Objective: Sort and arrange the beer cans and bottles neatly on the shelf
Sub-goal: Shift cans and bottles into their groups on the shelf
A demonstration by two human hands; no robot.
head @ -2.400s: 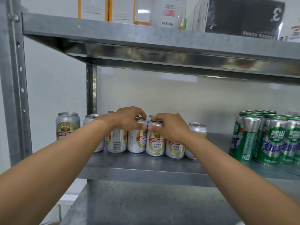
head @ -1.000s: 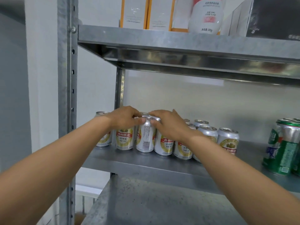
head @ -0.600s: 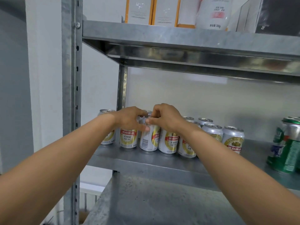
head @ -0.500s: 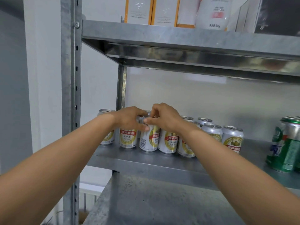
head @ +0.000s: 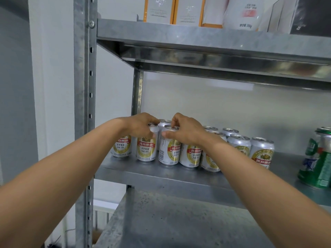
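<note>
Both hands atop silver beer cans [head: 190,155]
Left hand [head: 141,127] curls round one can [head: 146,149]; right hand [head: 186,131] pinches the barcode can [head: 169,151] beside it.

Both hands up at the shelf [head: 161,174]: left hand [head: 141,127] grips the top of one silver can [head: 146,149], right hand [head: 186,130] pinches the neighbouring can [head: 169,151], green cans [head: 318,158] stand far right

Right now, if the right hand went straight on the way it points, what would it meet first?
The right hand grips a front can; beyond it, probably the back can near the left hand, though depth is unclear.
</note>
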